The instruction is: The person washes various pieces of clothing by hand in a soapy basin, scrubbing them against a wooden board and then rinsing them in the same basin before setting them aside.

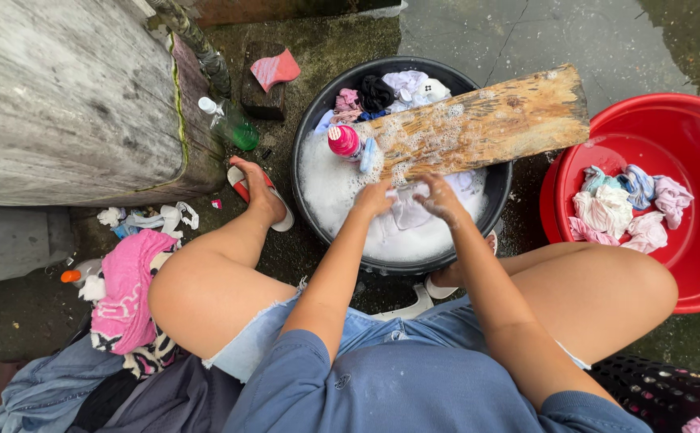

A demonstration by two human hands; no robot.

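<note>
Through the head camera I see my left hand (376, 198) and right hand (440, 198) both closed on a pale, soaked garment (408, 210), fingers bunched into the cloth and pressing it against the lower end of the wooden washboard (478, 124). The garment sits at the near side of the black basin (310, 128), half sunk in suds, with the two hands close together on top of it. The board leans across the basin's rim, its high end jutting out toward the red tub (687, 136), its low end in the foam beside a pink-capped bottle (344, 141). More clothes are heaped at the basin's far edge, and wrung pieces (619, 204) lie in the red tub. My guess is that the board is the weak point: it rests only on the rim and looks slick with soap, so a hard push down its length could shift or tip it and send the cloth and knuckles into the water. The bottle stands just beside the left hand and could be knocked over by a wide stroke. The ground looks wet, and the left foot in its sandal (242, 184) is planted near a green bottle (234, 124), so a slip seems possible. A pile of dry laundry (125, 289) waits at the left knee.
</note>
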